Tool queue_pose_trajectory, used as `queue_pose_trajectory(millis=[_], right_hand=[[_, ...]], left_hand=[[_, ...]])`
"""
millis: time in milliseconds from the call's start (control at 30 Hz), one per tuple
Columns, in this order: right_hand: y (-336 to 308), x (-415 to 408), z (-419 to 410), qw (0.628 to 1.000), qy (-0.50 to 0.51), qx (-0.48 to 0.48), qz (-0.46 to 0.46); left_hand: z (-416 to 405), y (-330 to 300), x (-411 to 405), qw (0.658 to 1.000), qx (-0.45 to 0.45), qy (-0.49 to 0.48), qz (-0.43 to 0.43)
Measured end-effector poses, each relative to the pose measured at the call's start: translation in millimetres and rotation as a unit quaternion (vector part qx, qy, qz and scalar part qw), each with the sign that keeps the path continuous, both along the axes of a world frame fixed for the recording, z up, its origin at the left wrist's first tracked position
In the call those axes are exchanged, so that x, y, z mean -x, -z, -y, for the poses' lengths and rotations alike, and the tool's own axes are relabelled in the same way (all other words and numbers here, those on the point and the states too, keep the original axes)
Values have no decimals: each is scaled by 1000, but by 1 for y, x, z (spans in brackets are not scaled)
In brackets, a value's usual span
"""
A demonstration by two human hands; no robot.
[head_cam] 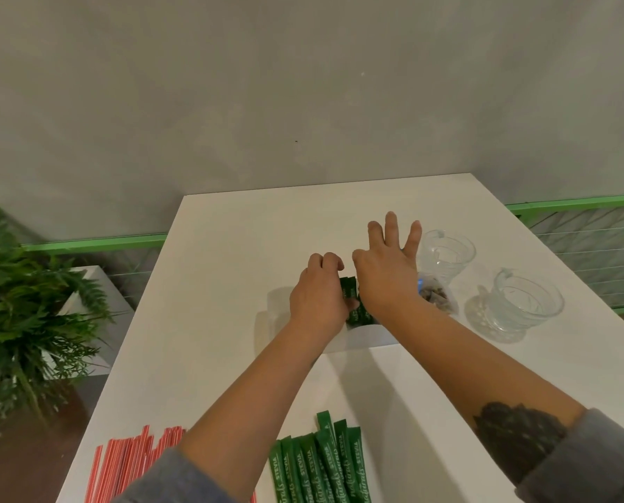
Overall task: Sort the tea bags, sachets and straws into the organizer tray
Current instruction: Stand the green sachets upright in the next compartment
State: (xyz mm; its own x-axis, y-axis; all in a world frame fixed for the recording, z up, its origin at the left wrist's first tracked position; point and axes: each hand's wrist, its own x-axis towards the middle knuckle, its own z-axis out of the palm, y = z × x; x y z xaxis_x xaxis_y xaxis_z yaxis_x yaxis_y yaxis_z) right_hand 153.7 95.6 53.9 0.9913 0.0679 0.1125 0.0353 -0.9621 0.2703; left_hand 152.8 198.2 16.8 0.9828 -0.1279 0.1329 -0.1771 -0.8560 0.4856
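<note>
1. Hands over a white organizer tray (370, 337) near the middle of a white table (237, 248).
2. Left hand (317, 299): fingers curled closed around a bunch of green sachets (350, 292), held upright in the tray.
3. Right hand (388, 275): thumb and forefinger pinched at the same bunch, other 3 fingers spread wide and lifted.
4. Tray compartments mostly hidden behind both hands; which one holds the bunch cannot be told.
5. Small clear bag of tea bags (437, 294), just right of the right wrist, partly hidden.
6. 2 clear glass cups on the right: 1 farther (448, 254), 1 nearer (524, 301).
7. Loose green stevia sachets (321, 462) fanned at the near edge, between the forearms.
8. Red-and-white straws (132, 462) in a pile at the near left edge.
9. Fern-like plant (23, 303) left of the table.
</note>
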Motion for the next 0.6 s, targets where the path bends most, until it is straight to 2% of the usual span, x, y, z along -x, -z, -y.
queue_pose_trajectory(millis=[400, 600], right_hand=[[-1, 1, 0, 1000, 7, -26, 11], [-3, 15, 1, 998, -11, -50, 44]], left_hand=[[-11, -10, 14, 996, 92, -9, -11], [-19, -18, 30, 994, 104, -21, -8]])
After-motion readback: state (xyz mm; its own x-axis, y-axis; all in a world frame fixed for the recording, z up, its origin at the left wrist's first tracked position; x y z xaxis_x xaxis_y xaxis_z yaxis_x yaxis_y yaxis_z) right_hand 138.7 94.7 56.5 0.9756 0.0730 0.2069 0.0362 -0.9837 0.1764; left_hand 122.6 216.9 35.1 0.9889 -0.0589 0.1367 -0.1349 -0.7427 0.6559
